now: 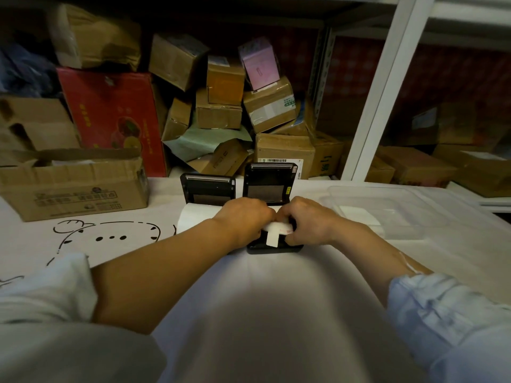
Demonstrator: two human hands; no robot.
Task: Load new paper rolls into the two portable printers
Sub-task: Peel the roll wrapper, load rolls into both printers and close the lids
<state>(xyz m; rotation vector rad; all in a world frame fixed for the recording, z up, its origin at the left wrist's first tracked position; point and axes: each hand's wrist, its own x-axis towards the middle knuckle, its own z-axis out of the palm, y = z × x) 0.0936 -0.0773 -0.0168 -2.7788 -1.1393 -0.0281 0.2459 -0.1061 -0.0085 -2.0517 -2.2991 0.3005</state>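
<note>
1. Your left hand and right hand meet over the right-hand black portable printer, whose lid stands open behind your knuckles.
2. Both hands curl their fingers round the white paper roll sitting in that printer's bay; a loose white strip of paper hangs from it toward you, over the printer's front edge.
3. Just left of your left hand, partly hidden by it, lies the second black portable printer, lid up too, with a white paper roll already in its bay (only its left part shows).
4. Right of your right hand, near but apart, stands a clear plastic tray with white paper inside.
5. Well left of the grip, a brown cardboard box rests on the white tablecloth printed with black cartoon line drawings.
</note>
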